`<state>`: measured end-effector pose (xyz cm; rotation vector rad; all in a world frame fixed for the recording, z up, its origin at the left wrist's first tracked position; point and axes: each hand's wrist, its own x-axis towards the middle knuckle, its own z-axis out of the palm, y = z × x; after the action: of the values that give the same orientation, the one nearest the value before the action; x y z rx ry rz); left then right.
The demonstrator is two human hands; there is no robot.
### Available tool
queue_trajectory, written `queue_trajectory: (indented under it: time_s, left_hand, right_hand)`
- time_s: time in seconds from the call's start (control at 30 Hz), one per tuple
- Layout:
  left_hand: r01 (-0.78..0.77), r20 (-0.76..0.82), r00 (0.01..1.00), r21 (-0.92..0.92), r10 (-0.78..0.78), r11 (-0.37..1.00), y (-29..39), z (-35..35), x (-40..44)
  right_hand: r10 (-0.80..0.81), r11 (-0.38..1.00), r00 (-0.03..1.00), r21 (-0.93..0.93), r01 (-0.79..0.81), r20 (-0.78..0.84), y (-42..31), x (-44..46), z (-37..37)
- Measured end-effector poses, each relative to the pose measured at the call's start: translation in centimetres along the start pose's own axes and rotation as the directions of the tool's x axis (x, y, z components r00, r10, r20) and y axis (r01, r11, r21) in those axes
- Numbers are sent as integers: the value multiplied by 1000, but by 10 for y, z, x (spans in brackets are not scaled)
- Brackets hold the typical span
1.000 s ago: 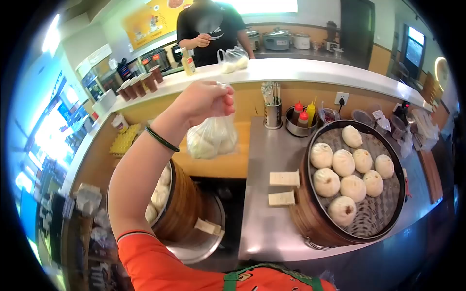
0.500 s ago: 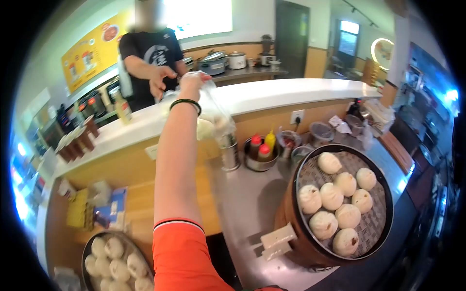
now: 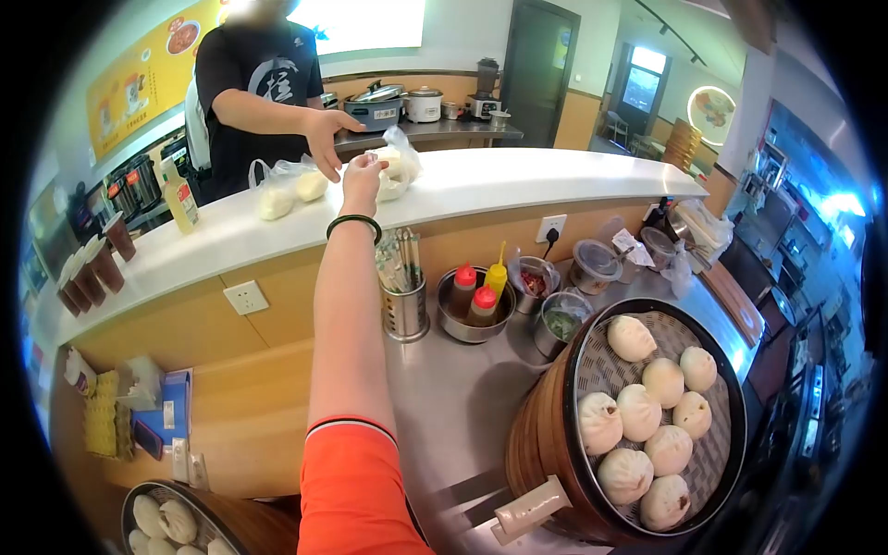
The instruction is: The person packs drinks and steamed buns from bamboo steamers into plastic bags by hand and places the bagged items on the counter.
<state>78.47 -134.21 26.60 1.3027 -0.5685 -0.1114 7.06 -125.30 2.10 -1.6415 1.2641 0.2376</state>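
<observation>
My left hand point(image 3: 360, 187) reaches over the white counter point(image 3: 481, 184) at the end of my outstretched arm. Its fingers are pinched on the top of a clear plastic bag point(image 3: 399, 172) with pale buns inside. The bag is at the counter surface, partly behind my hand. Just left of my fingers, a co-worker's open hand point(image 3: 325, 139) reaches out from across the counter. Another bag of buns point(image 3: 276, 199) lies further left. My right hand is out of view.
A round steamer point(image 3: 546, 421) holding several buns stands at the right, its handle sticking out. Before the counter wall are a utensil holder point(image 3: 404, 310), sauce bottles point(image 3: 482, 304) and tubs point(image 3: 597, 262). Cups point(image 3: 104, 263) line the counter's left. Another steamer point(image 3: 250, 518) sits at bottom left.
My left hand has carried the bag from over the lower area up and forward onto the counter. The other person has reached a hand toward it. The view has swung right.
</observation>
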Motion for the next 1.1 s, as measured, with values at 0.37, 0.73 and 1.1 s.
queue_trajectory:
  time_s: [0.37, 0.73, 1.1]
  left_hand:
    - [-35, -61, 998, 20, 36, 999, 6, -28, -15]
    - [-49, -163, 986, -360, -11, 932, 79, -69, -201]
    - [572, 516, 779, -353, -356, 740, 79, -52, -628]
  right_hand:
    - [-31, 999, 999, -19, 31, 31, -1, -6, 0]
    - [-246, 955, 932, -98, 280, 266, -13, -37, 4]
    - [-602, 798, 123, 594, 97, 789, -147, -94, 12]
